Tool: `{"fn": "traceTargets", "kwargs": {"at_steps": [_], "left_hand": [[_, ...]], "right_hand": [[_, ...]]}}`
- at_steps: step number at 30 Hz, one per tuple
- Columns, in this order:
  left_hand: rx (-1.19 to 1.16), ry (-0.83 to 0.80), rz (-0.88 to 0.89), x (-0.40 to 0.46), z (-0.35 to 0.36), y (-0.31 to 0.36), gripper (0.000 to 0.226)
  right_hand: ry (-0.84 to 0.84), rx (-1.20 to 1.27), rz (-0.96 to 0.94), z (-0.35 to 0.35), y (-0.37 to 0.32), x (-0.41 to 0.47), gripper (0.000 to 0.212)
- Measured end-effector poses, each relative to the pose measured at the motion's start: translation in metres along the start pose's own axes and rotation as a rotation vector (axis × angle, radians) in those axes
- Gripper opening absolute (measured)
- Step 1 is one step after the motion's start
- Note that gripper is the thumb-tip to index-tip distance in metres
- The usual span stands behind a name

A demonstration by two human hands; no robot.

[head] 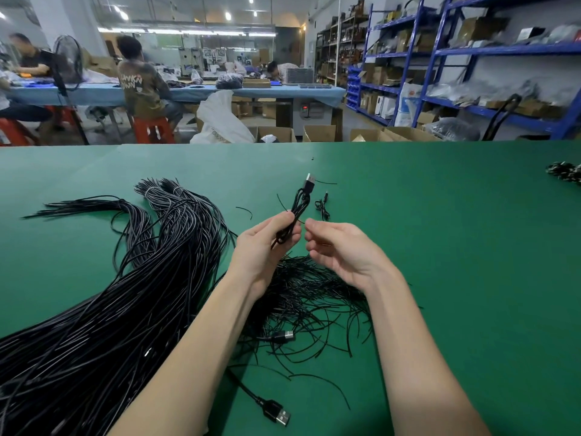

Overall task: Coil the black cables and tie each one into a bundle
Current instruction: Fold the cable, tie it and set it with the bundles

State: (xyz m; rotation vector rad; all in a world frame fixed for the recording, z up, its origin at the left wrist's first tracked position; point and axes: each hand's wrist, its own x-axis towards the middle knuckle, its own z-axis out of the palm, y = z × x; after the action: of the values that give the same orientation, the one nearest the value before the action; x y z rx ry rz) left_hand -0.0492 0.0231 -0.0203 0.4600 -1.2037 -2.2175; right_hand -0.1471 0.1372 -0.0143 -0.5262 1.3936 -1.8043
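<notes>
Left hand point(267, 240): we see its fingers and thumb curled round one coiled cable point(294, 215), held upright above the tabletop point(440, 247); one USB plug point(309, 180) sticks up from the top of the coil.
Right hand point(336, 250): we see it just beside the coil, fingers loosely curved, fingertips near the cable; we cannot tell whether they pinch a tie or hold nothing.
Loose cables: we note one large heap of long black cables point(125, 309) on the left of the tabletop, too many to count; at its far end two groups are banded with pale ties point(163, 191).
Thin tie wires point(308, 297): we note one tangled pile under and between the two wrists, uncountable; three or so stray pieces lie apart on the green beyond the hands.
Plugs lying free: we count two, one USB plug point(284, 336) in the tie pile and one plug at the near edge point(278, 412).
Small item: one small black cable piece point(323, 206) lies just right of the held coil.
Far right: we see one dark bundle point(566, 173) at the tabletop edge, cut off by the frame.
Background: we count three seated people at one long blue table point(188, 92), one standing fan point(67, 62), and blue shelving point(471, 51) on the right.
</notes>
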Motion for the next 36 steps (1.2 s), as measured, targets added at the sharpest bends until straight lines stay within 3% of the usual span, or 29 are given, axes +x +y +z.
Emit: {"fn": "traceTargets", "kwargs": {"at_steps": [6,14,19,25,29,32,36], "left_hand": [[-0.128,-0.012,-0.101,-0.003,0.002,0.005,0.024],[-0.124,-0.025,-0.118,-0.004,0.003,0.002,0.025],[0.03,-0.171,-0.144,-0.002,-0.005,0.005,0.012],[0.529,-0.497,-0.12,-0.007,-0.021,0.029,0.013],[0.944,-0.644,-0.054,-0.013,-0.018,0.044,0.009],[1.182,-0.632,-0.018,-0.015,-0.01,0.041,0.009],[1.333,-0.383,0.164,-0.01,-0.006,0.033,0.011]], "right_hand": [[-0.041,0.316,0.125,0.01,0.004,0.004,0.013],[-0.034,0.235,0.123,0.006,0.0,0.002,0.015],[-0.082,0.257,0.137,-0.007,-0.002,-0.001,0.012],[-0.214,-0.148,0.007,-0.031,0.001,-0.009,0.026],[-0.333,-0.446,-0.014,-0.033,0.008,-0.011,0.004],[-0.277,-0.627,-0.019,-0.035,0.003,-0.01,0.001],[-0.049,-0.915,-0.192,-0.026,-0.006,-0.007,0.007]]}}
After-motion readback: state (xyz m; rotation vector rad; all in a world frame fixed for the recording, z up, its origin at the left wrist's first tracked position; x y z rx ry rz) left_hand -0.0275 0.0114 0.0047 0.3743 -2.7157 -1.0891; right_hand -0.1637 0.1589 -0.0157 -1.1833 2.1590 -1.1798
